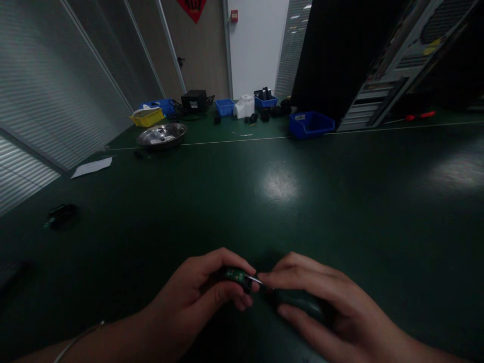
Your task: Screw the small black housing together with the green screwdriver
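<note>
My left hand point(192, 297) is closed around a small green circuit board point(235, 275) with a black part at its right end, pinched between thumb and fingers. Fingers cover much of the board. In my right hand point(336, 300) lies a dark-handled screwdriver point(304, 301), its handle under the fingers and its thin metal shaft pointing left. The shaft's end meets the right end of the board near my left fingertips; the exact contact is too small to make out. Both hands are low over the green tabletop point(212, 201).
A steel bowl point(162, 135), a yellow bin point(146, 118) and a blue bin point(312, 124) stand toward the back. Paper point(92, 167) and a small black item point(61, 215) lie at left. A red-handled tool point(419, 116) rests far right, near a metal-fronted cabinet point(365, 108).
</note>
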Demonstrator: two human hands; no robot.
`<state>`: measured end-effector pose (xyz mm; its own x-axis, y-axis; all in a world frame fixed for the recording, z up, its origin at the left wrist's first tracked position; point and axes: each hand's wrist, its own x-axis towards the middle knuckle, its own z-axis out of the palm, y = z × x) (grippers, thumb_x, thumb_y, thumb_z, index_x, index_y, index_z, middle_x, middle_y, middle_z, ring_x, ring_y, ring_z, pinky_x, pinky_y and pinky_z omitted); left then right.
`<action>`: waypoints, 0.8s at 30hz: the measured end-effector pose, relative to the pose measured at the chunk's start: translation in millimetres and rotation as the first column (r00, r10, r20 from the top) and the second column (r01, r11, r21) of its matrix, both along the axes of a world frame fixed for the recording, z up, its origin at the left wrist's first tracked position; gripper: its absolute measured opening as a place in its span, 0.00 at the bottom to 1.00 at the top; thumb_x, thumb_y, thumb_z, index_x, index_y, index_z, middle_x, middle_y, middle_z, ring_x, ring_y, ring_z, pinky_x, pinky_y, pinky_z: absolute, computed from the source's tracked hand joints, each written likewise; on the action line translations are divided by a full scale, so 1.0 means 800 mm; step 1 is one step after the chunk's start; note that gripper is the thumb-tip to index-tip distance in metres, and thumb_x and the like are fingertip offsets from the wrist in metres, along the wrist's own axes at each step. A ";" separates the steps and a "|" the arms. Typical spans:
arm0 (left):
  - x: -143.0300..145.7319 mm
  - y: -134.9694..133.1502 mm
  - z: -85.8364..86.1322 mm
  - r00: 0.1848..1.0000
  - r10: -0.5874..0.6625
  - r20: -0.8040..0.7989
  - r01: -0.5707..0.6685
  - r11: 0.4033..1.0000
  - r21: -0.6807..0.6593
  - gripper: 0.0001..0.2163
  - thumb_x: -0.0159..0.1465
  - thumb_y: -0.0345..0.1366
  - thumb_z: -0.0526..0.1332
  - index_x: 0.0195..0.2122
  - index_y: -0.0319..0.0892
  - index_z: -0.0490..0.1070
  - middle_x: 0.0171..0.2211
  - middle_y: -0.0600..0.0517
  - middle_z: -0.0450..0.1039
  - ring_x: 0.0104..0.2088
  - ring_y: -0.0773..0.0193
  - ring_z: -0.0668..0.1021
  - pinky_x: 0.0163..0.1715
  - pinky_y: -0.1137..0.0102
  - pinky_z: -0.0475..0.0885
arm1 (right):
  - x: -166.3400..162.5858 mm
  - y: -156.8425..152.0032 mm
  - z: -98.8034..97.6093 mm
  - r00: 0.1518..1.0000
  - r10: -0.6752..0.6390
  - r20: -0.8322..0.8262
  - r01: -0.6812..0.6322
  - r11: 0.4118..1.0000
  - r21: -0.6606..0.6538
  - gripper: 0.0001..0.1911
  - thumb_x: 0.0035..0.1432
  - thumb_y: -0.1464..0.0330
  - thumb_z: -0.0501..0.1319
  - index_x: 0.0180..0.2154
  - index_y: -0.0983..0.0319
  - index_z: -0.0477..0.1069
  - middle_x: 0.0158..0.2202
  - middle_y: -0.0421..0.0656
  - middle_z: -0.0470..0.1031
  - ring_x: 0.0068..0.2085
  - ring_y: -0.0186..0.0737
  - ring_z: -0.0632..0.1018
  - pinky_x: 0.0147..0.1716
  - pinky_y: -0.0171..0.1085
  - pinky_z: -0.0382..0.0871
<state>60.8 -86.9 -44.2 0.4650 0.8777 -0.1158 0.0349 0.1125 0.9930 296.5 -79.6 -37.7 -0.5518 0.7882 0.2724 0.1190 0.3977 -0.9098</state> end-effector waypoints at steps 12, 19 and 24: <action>0.002 -0.003 0.005 0.999 0.034 0.024 -0.034 0.999 -0.008 0.07 0.67 0.38 0.63 0.44 0.43 0.77 0.34 0.52 0.81 0.34 0.65 0.81 0.38 0.73 0.75 | 0.000 -0.003 0.005 1.000 -0.004 -0.029 0.004 1.000 0.006 0.36 0.53 0.87 0.62 0.54 0.45 0.72 0.43 0.37 0.81 0.45 0.37 0.81 0.43 0.30 0.75; -0.002 -0.004 -0.001 1.000 0.024 0.013 -0.024 1.000 -0.006 0.07 0.68 0.37 0.63 0.46 0.46 0.76 0.36 0.52 0.80 0.36 0.65 0.81 0.39 0.72 0.75 | -0.004 0.000 0.008 0.998 -0.012 -0.055 0.012 1.000 0.010 0.38 0.50 0.88 0.63 0.53 0.42 0.73 0.43 0.35 0.82 0.44 0.36 0.82 0.40 0.28 0.76; -0.006 -0.003 -0.001 0.996 0.086 0.033 -0.083 0.994 -0.076 0.07 0.64 0.36 0.67 0.42 0.44 0.73 0.36 0.53 0.79 0.36 0.64 0.80 0.38 0.71 0.73 | -0.003 -0.006 0.007 0.998 -0.063 -0.025 0.063 0.998 -0.007 0.35 0.50 0.87 0.64 0.51 0.45 0.76 0.43 0.37 0.82 0.46 0.40 0.82 0.39 0.29 0.77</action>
